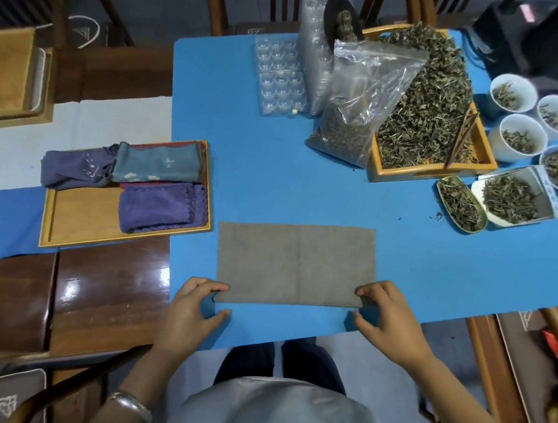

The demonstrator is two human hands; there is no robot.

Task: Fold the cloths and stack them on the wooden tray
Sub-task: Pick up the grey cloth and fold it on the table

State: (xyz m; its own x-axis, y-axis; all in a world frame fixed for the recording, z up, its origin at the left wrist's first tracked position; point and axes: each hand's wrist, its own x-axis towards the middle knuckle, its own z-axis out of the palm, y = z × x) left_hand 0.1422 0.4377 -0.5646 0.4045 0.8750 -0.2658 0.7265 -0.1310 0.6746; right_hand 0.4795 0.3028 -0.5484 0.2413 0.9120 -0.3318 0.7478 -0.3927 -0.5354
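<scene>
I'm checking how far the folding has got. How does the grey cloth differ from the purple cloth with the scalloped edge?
The grey cloth lies on the blue table; the purple cloth lies on the wooden tray. The grey one is a wide flat rectangle, the purple one a smaller, thicker bundle. The left hand and right hand pinch the grey cloth's near corners; nothing touches the purple one. Both look like towelling.

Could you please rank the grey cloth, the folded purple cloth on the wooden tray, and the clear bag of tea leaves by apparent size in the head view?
1. grey cloth, clearly largest.
2-3. clear bag of tea leaves and folded purple cloth: too close to rank, since the bag stands farther away.
</scene>
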